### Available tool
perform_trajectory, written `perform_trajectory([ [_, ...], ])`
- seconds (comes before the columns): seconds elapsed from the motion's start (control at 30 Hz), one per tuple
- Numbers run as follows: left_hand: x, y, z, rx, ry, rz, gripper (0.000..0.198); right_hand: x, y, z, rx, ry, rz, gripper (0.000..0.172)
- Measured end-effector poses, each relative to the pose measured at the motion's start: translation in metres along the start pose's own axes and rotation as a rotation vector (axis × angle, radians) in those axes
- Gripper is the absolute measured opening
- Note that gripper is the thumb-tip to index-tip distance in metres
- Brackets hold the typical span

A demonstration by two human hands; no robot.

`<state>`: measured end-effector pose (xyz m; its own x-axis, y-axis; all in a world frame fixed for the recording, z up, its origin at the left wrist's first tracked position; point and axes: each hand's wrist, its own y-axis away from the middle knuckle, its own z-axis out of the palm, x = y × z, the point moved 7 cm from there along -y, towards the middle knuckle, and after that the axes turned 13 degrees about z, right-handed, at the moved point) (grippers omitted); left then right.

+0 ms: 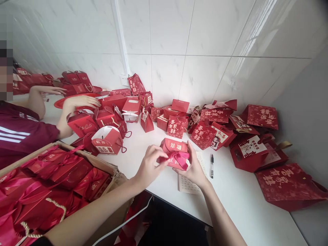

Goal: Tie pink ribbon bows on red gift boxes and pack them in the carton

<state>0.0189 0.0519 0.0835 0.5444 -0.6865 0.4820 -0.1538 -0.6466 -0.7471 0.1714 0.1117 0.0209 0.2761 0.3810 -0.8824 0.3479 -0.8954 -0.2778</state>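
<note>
Red card, printed with pale characters on its rounded lid, makes up the small red card gift box (172, 146). A pink satin ribbon (179, 158) is tied in a bow across the side that faces the person.

The left hand (150, 165) has its fingers (161, 152) pinched shut on the ribbon's left tail. The right hand (194, 168) has its fingers (191, 149) curled tight round the box's right end.

The box is held level just over the white worktop (238, 201), near its front edge. Its long axis runs left to right across the view, lid upward.

Under the right hand lies a written sheet of paper (186, 186), with a black pen (212, 166) just beside it. Further left stands an open brown cardboard carton (115, 171) full of red boxes, and beyond it another person's hand (81, 101) rests among more red boxes.
</note>
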Motion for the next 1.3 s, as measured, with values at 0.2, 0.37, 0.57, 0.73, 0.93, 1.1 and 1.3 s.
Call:
perform_trajectory([
  [0.2,0.082,-0.008,-0.01,0.022,-0.229,0.554,0.019,-0.06,0.022,-0.03,0.223,0.009,-0.266,0.103],
  [0.37,0.098,-0.009,-0.012,0.018,-0.247,0.589,0.019,-0.08,0.031,-0.043,0.232,0.019,-0.315,0.098],
  [0.57,0.083,-0.022,-0.027,-0.047,-0.102,0.55,0.081,-0.082,0.04,-0.054,0.142,-0.035,-0.352,0.1],
  [0.73,0.054,-0.04,-0.025,-0.301,0.09,0.14,0.104,-0.083,0.037,-0.05,0.047,-0.035,-0.305,0.1],
  [0.93,0.003,-0.01,-0.047,0.179,0.631,-0.852,0.052,-0.053,0.036,-0.034,0.044,-0.136,-0.132,0.078],
  [1.1,0.01,0.029,-0.073,0.359,0.877,-1.235,0.052,0.031,0.055,0.006,0.003,0.151,0.068,0.063],
  [1.3,0.027,0.071,-0.111,0.552,0.798,-1.293,0.059,0.079,0.085,0.041,0.028,0.382,-0.106,0.051],
])
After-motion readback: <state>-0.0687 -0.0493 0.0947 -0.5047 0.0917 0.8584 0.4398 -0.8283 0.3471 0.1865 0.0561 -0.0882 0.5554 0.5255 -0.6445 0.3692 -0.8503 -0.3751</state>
